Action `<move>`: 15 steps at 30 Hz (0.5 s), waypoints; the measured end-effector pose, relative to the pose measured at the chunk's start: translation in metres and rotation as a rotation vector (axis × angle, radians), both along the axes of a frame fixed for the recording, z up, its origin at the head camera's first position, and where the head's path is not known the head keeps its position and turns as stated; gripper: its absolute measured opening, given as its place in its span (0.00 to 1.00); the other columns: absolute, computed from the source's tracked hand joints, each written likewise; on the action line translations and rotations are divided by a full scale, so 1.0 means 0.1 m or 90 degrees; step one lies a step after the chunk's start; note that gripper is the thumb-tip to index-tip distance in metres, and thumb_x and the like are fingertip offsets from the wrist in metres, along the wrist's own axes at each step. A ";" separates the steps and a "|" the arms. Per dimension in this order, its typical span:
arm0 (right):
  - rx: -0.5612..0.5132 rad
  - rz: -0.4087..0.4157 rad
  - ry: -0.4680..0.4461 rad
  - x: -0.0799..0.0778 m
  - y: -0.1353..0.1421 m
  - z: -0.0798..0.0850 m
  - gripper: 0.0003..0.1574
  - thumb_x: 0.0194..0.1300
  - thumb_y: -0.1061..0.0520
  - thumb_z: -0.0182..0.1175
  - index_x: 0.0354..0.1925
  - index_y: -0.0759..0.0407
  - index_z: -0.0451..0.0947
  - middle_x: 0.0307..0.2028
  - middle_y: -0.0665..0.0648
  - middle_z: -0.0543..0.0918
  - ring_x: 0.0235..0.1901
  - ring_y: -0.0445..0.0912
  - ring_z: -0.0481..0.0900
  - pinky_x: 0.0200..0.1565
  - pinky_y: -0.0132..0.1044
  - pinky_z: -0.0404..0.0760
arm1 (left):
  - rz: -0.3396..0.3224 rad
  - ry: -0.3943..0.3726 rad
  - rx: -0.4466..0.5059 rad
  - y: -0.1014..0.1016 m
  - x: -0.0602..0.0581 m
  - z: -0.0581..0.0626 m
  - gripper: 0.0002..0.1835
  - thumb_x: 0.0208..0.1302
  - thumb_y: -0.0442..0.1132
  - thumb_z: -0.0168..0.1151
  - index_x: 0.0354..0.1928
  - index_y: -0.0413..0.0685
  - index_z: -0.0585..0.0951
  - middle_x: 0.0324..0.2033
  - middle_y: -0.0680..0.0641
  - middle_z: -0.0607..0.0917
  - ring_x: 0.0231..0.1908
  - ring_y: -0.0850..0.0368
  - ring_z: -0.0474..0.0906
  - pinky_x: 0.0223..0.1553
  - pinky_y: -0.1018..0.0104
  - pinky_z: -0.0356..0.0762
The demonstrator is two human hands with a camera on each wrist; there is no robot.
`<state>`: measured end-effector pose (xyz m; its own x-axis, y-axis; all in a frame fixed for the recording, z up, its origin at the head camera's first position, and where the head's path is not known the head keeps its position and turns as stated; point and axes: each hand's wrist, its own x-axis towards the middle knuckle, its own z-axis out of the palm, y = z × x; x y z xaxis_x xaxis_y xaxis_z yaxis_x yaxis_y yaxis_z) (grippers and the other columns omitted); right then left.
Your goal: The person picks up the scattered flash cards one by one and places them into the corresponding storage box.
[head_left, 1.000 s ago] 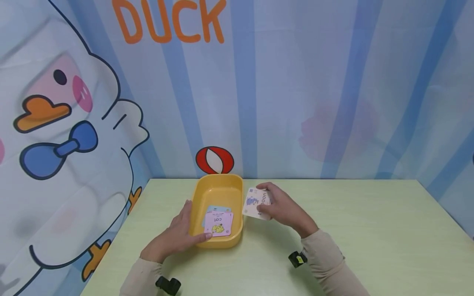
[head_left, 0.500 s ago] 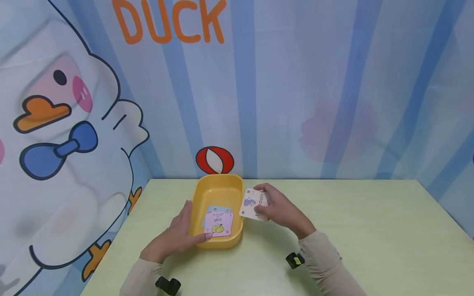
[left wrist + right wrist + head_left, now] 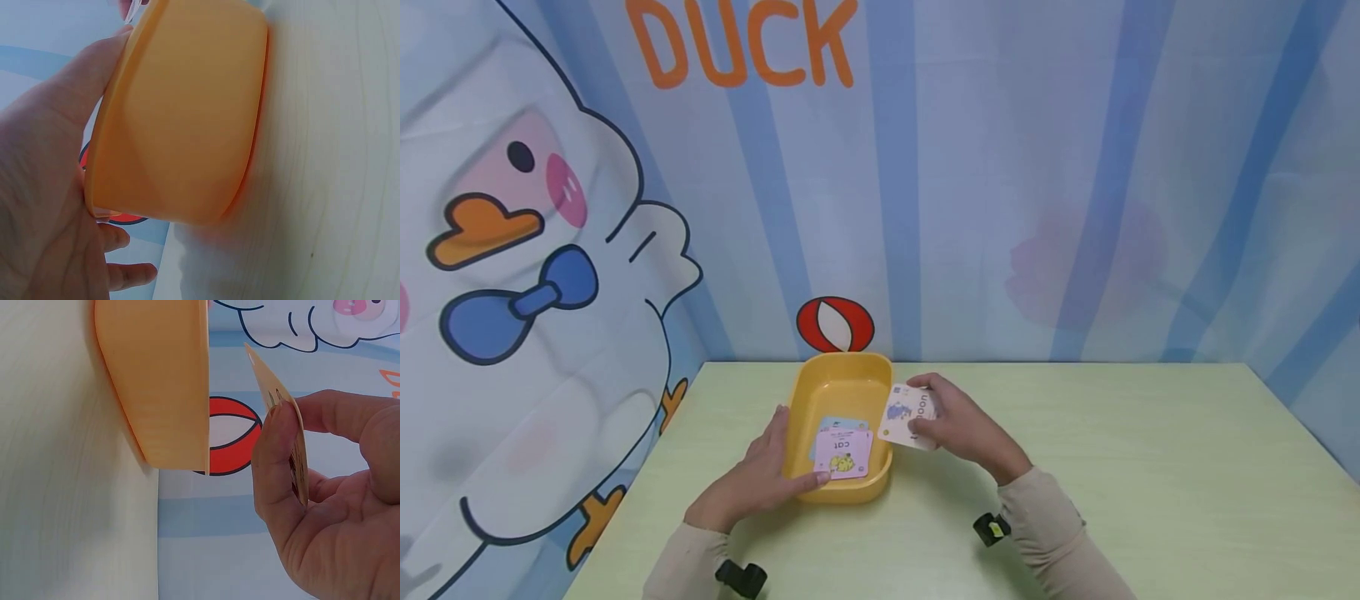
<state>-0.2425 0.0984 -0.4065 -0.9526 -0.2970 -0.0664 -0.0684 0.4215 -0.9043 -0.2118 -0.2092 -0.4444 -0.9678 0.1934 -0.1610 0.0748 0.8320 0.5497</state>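
A yellow plastic tray [image 3: 850, 397] stands near the middle of the table. My left hand [image 3: 758, 480] rests against its left side, fingers spread along the rim and thumb over the near edge. Inside the tray lie a pink card [image 3: 853, 457] marked "cat" and a light blue card [image 3: 829, 423], partly covered. My right hand [image 3: 964, 423] pinches a white flash card [image 3: 897, 415] between thumb and fingers, with a blue picture and the letters "oon" showing. That card tilts just above the tray's right rim. In the right wrist view the card [image 3: 269, 378] appears nearly edge-on.
The pale green table [image 3: 1112, 475] extends to both sides, its far edge against a blue striped backdrop [image 3: 985, 183] with a printed duck [image 3: 550, 375]. Small black cameras [image 3: 741, 577] sit at both wrists.
My right hand has moved slightly left with the white flash card, whose corner now overlaps the tray's right rim. My left hand and the tray have stayed put.
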 end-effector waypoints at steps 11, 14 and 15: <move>-0.004 0.005 0.008 -0.01 -0.05 -0.01 0.33 0.65 0.62 0.66 0.67 0.53 0.69 0.49 0.56 0.80 0.42 0.48 0.78 0.39 0.36 0.80 | -0.003 0.001 0.007 -0.01 -0.01 -0.02 0.70 0.55 0.69 0.67 0.80 0.41 0.34 0.81 0.38 0.39 0.78 0.33 0.44 0.71 0.31 0.56; -0.008 0.008 0.008 -0.01 -0.07 -0.02 0.33 0.66 0.63 0.66 0.67 0.53 0.69 0.49 0.56 0.80 0.42 0.48 0.78 0.39 0.36 0.80 | -0.005 0.002 0.007 -0.01 -0.01 -0.02 0.70 0.55 0.69 0.68 0.80 0.41 0.34 0.81 0.37 0.39 0.78 0.33 0.44 0.71 0.31 0.56; -0.009 0.009 0.009 -0.02 -0.07 -0.03 0.33 0.66 0.63 0.66 0.66 0.53 0.69 0.49 0.56 0.80 0.42 0.48 0.78 0.39 0.36 0.80 | -0.004 0.000 0.007 -0.01 -0.01 -0.02 0.70 0.55 0.69 0.68 0.80 0.41 0.34 0.81 0.38 0.39 0.78 0.33 0.44 0.71 0.31 0.56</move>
<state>-0.2440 0.0914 -0.4096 -0.9492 -0.3109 -0.0492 -0.0862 0.4070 -0.9093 -0.2128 -0.2100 -0.4464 -0.9665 0.2019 -0.1583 0.0809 0.8254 0.5588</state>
